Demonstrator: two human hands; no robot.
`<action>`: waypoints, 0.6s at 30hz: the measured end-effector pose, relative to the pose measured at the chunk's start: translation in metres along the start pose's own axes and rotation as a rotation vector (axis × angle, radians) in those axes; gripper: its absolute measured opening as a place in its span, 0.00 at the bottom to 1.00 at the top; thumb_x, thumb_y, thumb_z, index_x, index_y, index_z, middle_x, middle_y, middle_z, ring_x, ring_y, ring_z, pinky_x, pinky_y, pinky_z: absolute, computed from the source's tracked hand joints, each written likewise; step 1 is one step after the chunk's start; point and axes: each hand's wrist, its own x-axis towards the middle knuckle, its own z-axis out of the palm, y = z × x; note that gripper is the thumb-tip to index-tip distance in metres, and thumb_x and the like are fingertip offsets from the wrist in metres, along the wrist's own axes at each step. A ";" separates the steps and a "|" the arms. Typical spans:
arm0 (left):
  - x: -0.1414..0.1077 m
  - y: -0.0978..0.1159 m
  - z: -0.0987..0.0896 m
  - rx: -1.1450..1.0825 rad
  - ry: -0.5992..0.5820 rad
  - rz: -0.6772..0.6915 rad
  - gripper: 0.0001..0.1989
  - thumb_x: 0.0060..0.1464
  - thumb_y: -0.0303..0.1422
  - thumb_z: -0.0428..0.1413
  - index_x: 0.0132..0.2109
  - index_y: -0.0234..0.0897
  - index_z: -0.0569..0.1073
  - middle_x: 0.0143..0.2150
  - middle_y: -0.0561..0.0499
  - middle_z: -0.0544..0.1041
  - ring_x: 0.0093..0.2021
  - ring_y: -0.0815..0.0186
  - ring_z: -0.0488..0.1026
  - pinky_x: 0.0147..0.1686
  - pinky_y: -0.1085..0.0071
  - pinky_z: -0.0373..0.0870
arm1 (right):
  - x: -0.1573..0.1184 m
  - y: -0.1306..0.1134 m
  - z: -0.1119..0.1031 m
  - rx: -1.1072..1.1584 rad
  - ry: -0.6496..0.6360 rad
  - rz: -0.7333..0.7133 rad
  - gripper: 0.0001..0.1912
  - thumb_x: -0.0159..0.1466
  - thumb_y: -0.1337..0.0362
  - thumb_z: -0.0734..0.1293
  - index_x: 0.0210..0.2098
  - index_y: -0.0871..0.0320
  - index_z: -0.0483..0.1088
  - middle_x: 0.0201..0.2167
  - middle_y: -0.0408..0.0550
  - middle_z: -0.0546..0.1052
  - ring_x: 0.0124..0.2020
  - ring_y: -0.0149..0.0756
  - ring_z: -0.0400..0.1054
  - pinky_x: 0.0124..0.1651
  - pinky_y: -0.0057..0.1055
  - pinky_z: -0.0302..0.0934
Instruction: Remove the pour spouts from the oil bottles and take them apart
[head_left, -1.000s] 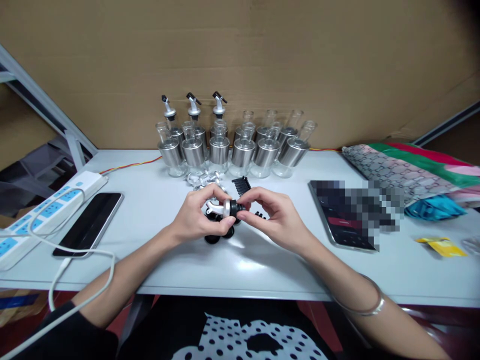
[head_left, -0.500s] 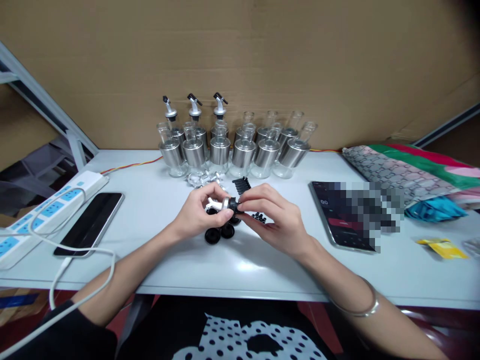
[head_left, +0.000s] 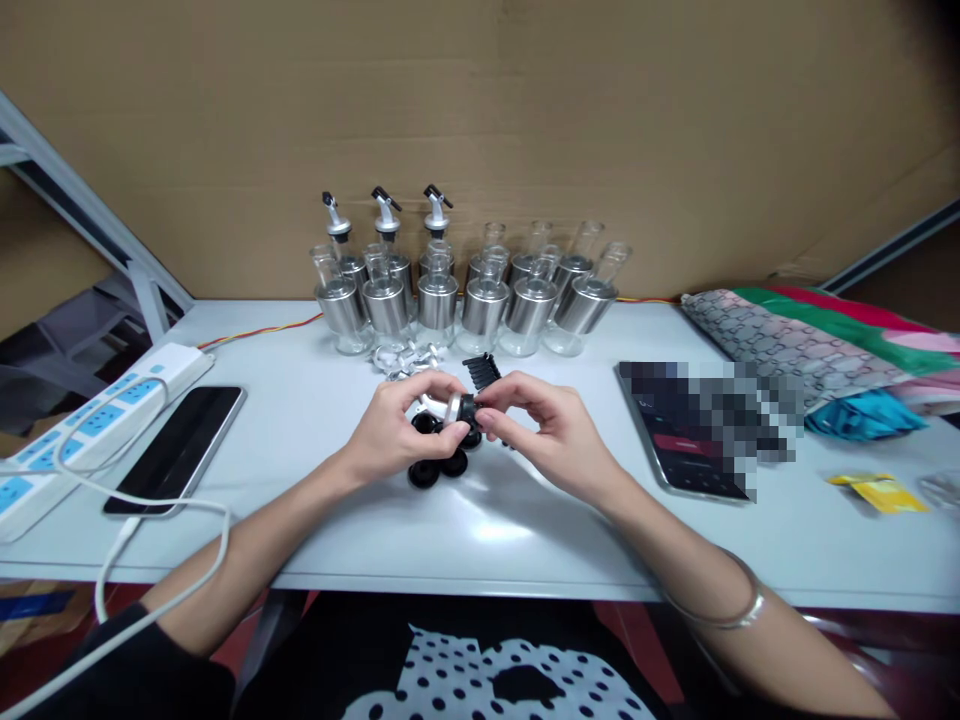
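Your left hand (head_left: 396,428) grips a silver-and-black, angled pourer spout (head_left: 454,408) lying sideways in its grasp, above the white counter (head_left: 570,545) near round black caps (head_left: 424,473); your right hand (head_left: 562,435) pinches the spout's black end.

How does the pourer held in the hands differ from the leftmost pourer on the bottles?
The held pourer is turned sideways, while the leftmost pourer stands upright.
The held pourer is between the left hand and right hand; the leftmost pourer sits on a bottle.
The leftmost pourer shows a black lever at its top; none is visible on the held pourer, which is partly covered.
Both combine silver and black parts.
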 end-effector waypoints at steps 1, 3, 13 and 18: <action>0.000 0.000 0.000 -0.008 -0.004 -0.006 0.10 0.44 0.32 0.57 0.37 0.36 0.72 0.32 0.52 0.75 0.32 0.68 0.72 0.35 0.72 0.70 | 0.000 0.000 0.000 0.011 0.009 0.001 0.07 0.60 0.61 0.67 0.33 0.58 0.70 0.25 0.42 0.75 0.26 0.29 0.69 0.28 0.26 0.61; 0.000 0.000 0.000 -0.022 -0.007 -0.019 0.11 0.45 0.33 0.58 0.38 0.36 0.72 0.32 0.52 0.75 0.32 0.68 0.72 0.34 0.72 0.70 | -0.001 0.001 0.000 0.024 0.023 -0.012 0.06 0.59 0.61 0.68 0.33 0.58 0.70 0.27 0.43 0.76 0.29 0.30 0.70 0.29 0.26 0.61; 0.001 -0.004 0.001 -0.058 0.002 -0.050 0.12 0.45 0.33 0.58 0.39 0.36 0.72 0.34 0.51 0.76 0.33 0.68 0.72 0.35 0.72 0.70 | 0.001 0.003 0.000 -0.032 0.025 -0.119 0.06 0.59 0.63 0.69 0.34 0.57 0.69 0.30 0.44 0.75 0.32 0.33 0.69 0.36 0.31 0.63; 0.002 -0.002 0.003 -0.083 0.027 -0.084 0.11 0.45 0.33 0.58 0.38 0.35 0.73 0.34 0.50 0.76 0.35 0.67 0.71 0.35 0.72 0.70 | 0.002 0.005 -0.001 -0.081 0.029 -0.216 0.04 0.60 0.65 0.69 0.34 0.57 0.69 0.30 0.45 0.74 0.33 0.33 0.68 0.37 0.33 0.63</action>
